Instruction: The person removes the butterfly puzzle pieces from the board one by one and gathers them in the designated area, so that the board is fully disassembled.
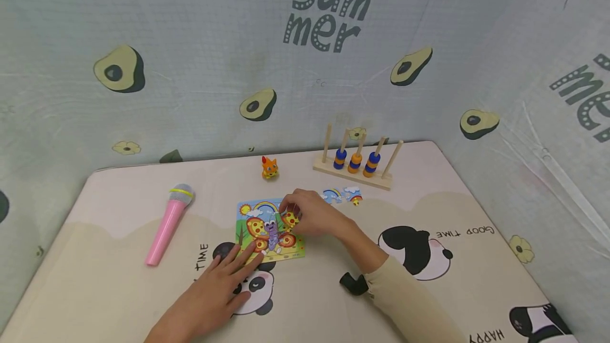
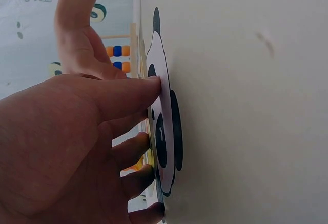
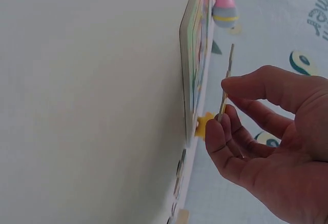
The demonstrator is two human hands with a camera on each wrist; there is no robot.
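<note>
A butterfly jigsaw puzzle [image 1: 271,253] lies flat on the table in front of me, most of its picture filled in. My right hand [image 1: 312,213] is over its upper right part. Between thumb and fingers that hand [image 3: 271,116] pinches a thin puzzle piece [image 3: 225,88], seen edge-on and lifted off the board in the right wrist view. My left hand [image 1: 216,282] lies with fingers spread, the fingertips resting on the board's lower left edge. In the left wrist view the thumb [image 2: 138,92] is stretched out over the printed panda.
Two loose puzzle pieces [image 1: 342,195] lie right of the board. Behind them stands a wooden peg rack [image 1: 352,172] with blue and orange beads. An orange toy figure [image 1: 269,168] is at the back, a pink microphone [image 1: 168,224] at the left, a black object [image 1: 353,283] beside the right sleeve.
</note>
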